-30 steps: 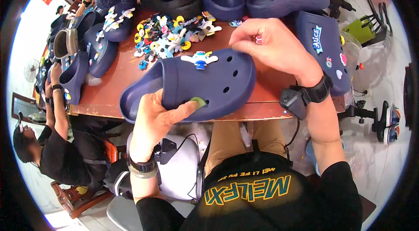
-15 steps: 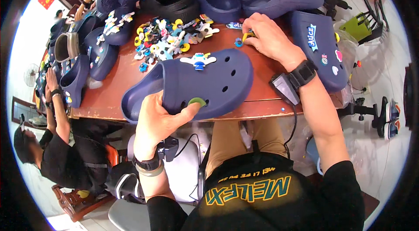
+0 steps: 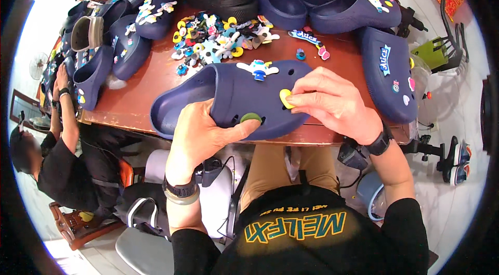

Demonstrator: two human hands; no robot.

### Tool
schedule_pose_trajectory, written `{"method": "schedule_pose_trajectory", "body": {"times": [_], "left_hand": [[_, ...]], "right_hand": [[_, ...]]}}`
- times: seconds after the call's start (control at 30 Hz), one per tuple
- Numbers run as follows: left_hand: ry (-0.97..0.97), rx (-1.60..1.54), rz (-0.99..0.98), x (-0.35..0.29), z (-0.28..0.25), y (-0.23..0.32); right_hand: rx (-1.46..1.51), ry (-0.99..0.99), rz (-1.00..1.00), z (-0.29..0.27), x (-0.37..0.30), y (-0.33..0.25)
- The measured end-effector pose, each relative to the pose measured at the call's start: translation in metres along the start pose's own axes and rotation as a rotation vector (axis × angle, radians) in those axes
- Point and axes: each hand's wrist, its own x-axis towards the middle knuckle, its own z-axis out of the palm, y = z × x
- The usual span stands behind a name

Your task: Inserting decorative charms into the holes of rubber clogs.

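A navy clog (image 3: pixel 228 85) lies on its side-to-side length at the table's front edge, toe to the right. My left hand (image 3: pixel 193 132) grips its near side, fingers inside the opening and thumb beside a round green charm (image 3: pixel 251 117). On its far side sits a white and blue figure charm (image 3: pixel 258 70). Between thumb and fingers, my right hand (image 3: pixel 335 103) pinches a yellow charm (image 3: pixel 285 99), heart-like in shape, against the clog's upper near a hole. Behind the toe lie a blue lettered charm (image 3: pixel 304 37), a pink bow charm (image 3: pixel 323 51) and a small blue charm (image 3: pixel 301 54).
A heap of mixed charms (image 3: pixel 218 41) covers the table (image 3: pixel 140 90) behind the clog. Several navy clogs and a black clog (image 3: pixel 221 2) line the back. A decorated clog (image 3: pixel 387 75) stands at the right. Another person (image 3: pixel 62 160) sits at the left.
My right hand has come from the loose charms down to the clog with the yellow charm, which now touches the upper. My left hand still holds the clog.
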Motion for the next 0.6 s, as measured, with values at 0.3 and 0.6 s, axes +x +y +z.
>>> {"method": "schedule_pose_trajectory", "body": {"times": [0.3,0.6], "left_hand": [[0.052,0.119,0.058,0.0,0.001,-0.001],[0.101,0.179,0.135,0.002,0.001,-0.008]], "right_hand": [[-0.332,-0.156,0.077,-0.007,0.002,-0.029],[-0.521,-0.446,-0.108,-0.013,0.02,-0.031]]}}
